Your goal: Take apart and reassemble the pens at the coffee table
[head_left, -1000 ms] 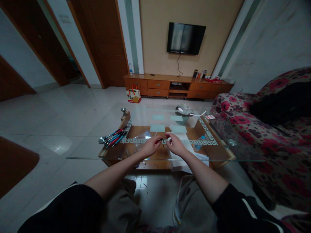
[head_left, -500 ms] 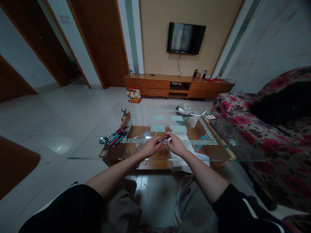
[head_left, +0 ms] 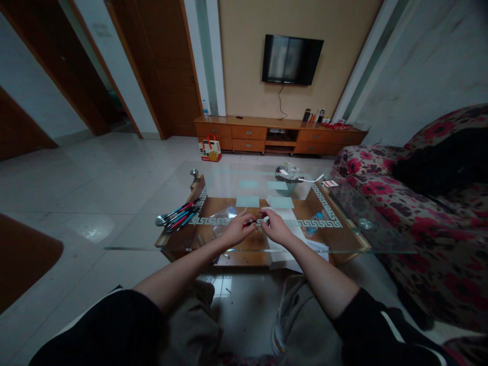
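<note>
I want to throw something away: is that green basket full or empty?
It looks full: in the basket, crumpled stuff is heaped up above the rim.

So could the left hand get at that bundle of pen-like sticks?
Probably yes: the bundle lies on the left side of the glass table, and nothing appears to stand between it and the left hand. That hand holds a slim dark item, though, which might need setting down first.

Left hand (head_left: 240, 229) and right hand (head_left: 275, 227) side by side over near middle of coffee table (head_left: 247, 202); pens (head_left: 179, 217) on it to their left, bottle (head_left: 313, 226) below its top to their right. Behind: cabinet (head_left: 247, 133), bag (head_left: 210, 151) before its left end, television (head_left: 293, 60) above. Sofa (head_left: 385, 178) right of table.
</note>
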`<state>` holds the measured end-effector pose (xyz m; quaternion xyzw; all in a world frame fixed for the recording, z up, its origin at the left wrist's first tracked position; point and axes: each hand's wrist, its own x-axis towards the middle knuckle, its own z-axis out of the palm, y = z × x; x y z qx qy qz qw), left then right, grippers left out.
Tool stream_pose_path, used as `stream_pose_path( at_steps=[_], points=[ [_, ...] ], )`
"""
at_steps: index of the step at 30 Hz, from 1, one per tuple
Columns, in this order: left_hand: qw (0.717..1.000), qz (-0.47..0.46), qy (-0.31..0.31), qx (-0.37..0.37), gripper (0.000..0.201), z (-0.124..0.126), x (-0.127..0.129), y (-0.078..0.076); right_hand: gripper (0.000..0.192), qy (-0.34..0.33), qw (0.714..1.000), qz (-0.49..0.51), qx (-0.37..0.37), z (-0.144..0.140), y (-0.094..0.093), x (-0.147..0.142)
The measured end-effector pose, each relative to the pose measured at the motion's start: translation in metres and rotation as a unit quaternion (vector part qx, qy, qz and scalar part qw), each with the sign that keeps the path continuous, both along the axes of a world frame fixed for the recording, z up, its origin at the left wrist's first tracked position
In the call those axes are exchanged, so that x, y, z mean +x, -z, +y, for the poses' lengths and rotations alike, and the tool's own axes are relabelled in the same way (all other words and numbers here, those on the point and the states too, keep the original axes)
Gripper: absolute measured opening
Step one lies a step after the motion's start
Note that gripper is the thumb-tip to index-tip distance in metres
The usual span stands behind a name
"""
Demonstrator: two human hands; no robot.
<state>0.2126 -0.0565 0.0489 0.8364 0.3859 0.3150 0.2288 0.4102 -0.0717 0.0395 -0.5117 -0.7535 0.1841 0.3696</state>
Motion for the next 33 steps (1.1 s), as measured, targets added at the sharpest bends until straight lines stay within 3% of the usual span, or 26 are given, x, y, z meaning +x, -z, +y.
stream_pose_path(
  at_steps=[13, 21, 33],
  points=[
    [1.000, 0.014, -0.014, -0.010, 0.014, 0.004, -0.002, 0.004, 0.029, -0.012, 0.999, -0.037, -0.030, -0.002, -0.002, 0.000],
    [1.000, -0.008, -0.004, -0.018, 0.025, 0.004, -0.002, 0.007, 0.025, -0.055, 0.993, -0.085, -0.056, -0.004, 0.001, 0.001],
    [1.000, 0.015, -0.010, -0.021, 0.020, 0.007, -0.003, 0.014, 0.028, -0.118, 0.986, -0.101, -0.068, -0.002, 0.003, 0.000]
  ],
)
